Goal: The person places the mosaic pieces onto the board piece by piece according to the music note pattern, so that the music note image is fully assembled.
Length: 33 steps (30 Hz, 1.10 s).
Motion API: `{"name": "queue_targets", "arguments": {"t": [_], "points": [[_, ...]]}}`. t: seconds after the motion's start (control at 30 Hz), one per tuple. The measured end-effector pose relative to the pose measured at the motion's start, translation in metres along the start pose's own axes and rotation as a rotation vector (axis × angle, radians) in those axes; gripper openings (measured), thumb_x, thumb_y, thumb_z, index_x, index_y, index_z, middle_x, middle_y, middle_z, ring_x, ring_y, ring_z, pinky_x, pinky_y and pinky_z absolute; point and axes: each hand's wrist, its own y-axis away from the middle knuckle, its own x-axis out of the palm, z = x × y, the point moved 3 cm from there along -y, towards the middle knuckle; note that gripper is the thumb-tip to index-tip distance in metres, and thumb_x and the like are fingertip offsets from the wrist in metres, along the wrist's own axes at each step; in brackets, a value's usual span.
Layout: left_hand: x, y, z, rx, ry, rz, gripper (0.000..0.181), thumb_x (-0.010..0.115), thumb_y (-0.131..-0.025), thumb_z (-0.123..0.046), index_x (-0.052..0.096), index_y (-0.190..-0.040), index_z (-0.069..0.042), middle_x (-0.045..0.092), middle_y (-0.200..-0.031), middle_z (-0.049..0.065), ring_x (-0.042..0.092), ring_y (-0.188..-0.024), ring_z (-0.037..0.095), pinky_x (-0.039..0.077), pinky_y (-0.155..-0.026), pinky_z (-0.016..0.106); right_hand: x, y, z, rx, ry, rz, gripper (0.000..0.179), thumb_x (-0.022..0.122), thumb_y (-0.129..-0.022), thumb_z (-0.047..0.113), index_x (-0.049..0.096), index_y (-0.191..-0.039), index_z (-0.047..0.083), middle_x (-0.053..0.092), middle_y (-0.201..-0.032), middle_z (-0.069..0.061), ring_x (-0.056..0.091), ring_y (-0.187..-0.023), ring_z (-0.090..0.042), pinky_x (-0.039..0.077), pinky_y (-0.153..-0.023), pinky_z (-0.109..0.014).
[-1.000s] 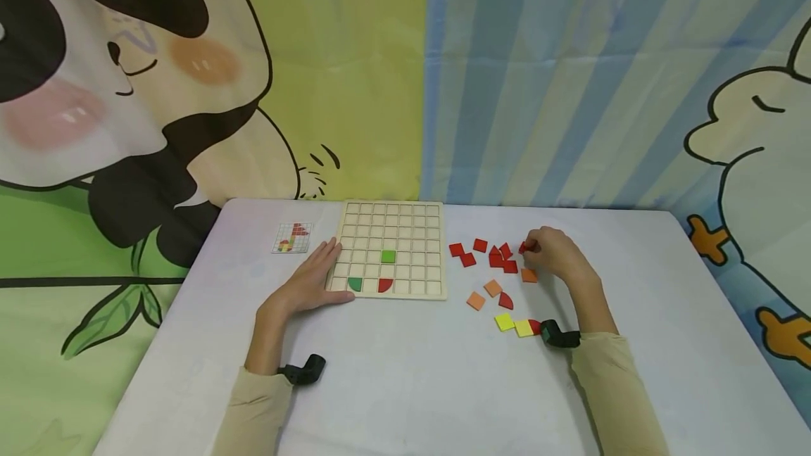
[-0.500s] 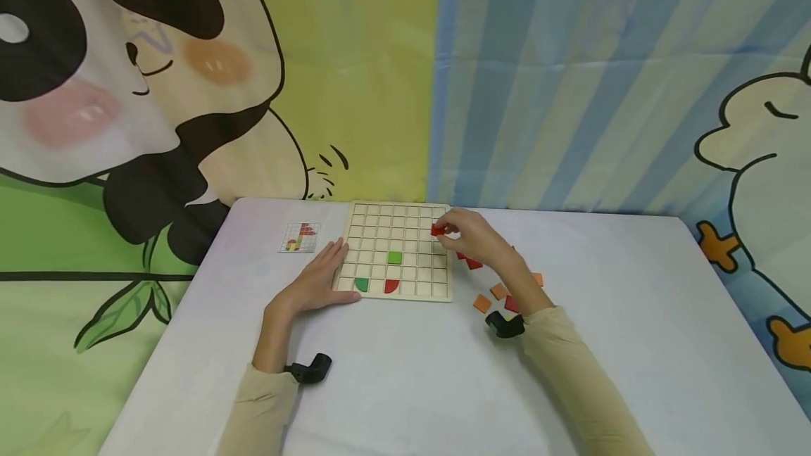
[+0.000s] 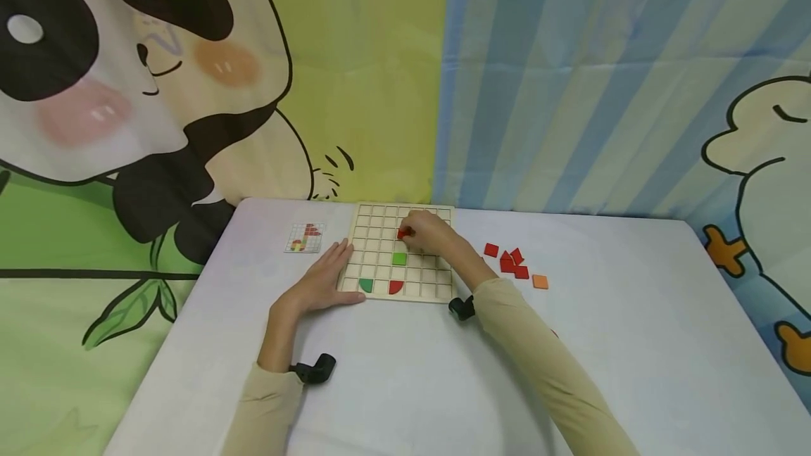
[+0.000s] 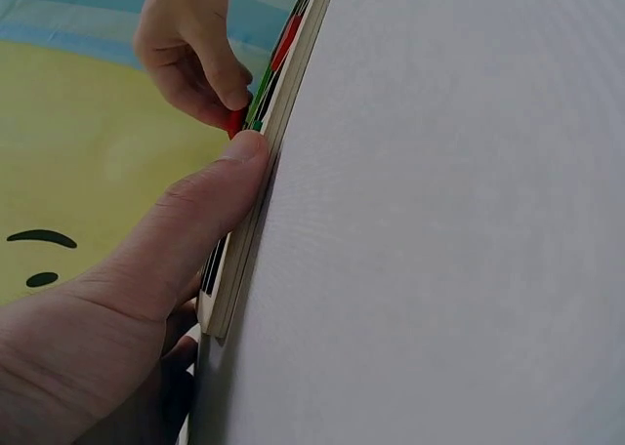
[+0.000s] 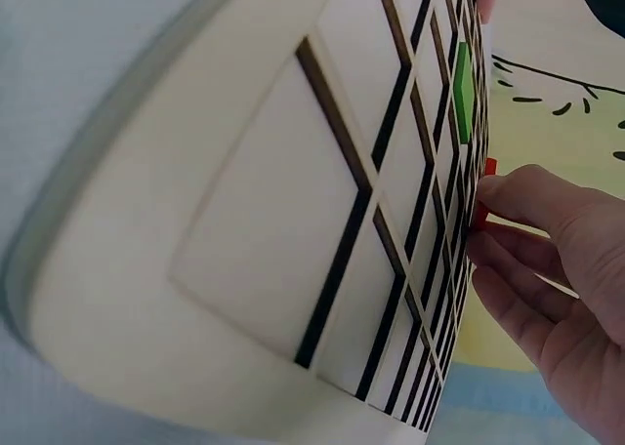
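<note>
A wooden grid board (image 3: 374, 252) lies on the table, with a light green square tile (image 3: 399, 259), a dark green quarter-circle tile (image 3: 366, 285) and a red quarter-circle tile (image 3: 395, 287) in its cells. My left hand (image 3: 317, 279) rests at the board's left edge, fingers spread and straight, thumb along the near corner. Between thumb and fingertips my right hand (image 3: 431, 234) pinches a red tile (image 5: 485, 193) over the board, above and slightly right of the light green tile. Whether that tile touches a cell I cannot tell.
A small printed pattern card (image 3: 305, 238) lies left of the board. Right of it are several loose red tiles (image 3: 507, 265) and an orange square tile (image 3: 540, 281). My right sleeve (image 3: 538, 343) hides part of the table there. A printed curtain (image 3: 570, 90) stands behind the table.
My right hand picked up a red tile from the pile at the right and carried it left over the board. The left hand stayed at the board's edge. The head view shifted slightly.
</note>
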Motion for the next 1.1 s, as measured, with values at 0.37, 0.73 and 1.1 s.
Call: {"name": "queue_targets", "arguments": {"t": [0.37,0.73,1.1], "points": [[-0.001,0.002,0.000,-0.001,0.000,0.002,0.113,0.080,-0.087,-0.051,0.015,-0.165,-0.002,0.006,-0.175,0.016,0.004,-0.161,0.039,0.013,-0.128,0.061,0.003,-0.006,0.005,-0.055,0.083,-0.008,0.018,0.063,-0.101,0.009,0.078,-0.109,0.006,0.072,-0.107,-0.011,0.060,-0.090,-0.022,0.050,-0.081,-0.033],[-0.002,0.001,0.000,-0.009,0.014,0.007,0.113,0.080,-0.087,-0.051,0.015,-0.166,-0.004,0.006,-0.175,0.014,0.002,-0.162,0.037,0.012,-0.128,0.061,0.002,-0.007,0.005,-0.089,0.157,-0.026,0.016,0.062,-0.101,0.006,0.078,-0.099,0.008,0.073,-0.102,-0.011,0.058,-0.083,-0.019,0.045,-0.075,-0.030],[-0.001,0.001,-0.001,-0.009,0.014,0.008,0.113,0.080,-0.086,-0.053,0.015,-0.166,-0.005,0.005,-0.175,0.014,0.002,-0.162,0.037,0.012,-0.128,0.060,-0.002,0.006,0.019,0.038,0.260,0.131,0.029,0.062,-0.105,0.024,0.070,-0.128,0.009,0.062,-0.125,-0.014,0.058,-0.107,-0.027,0.052,-0.084,-0.036]]}}
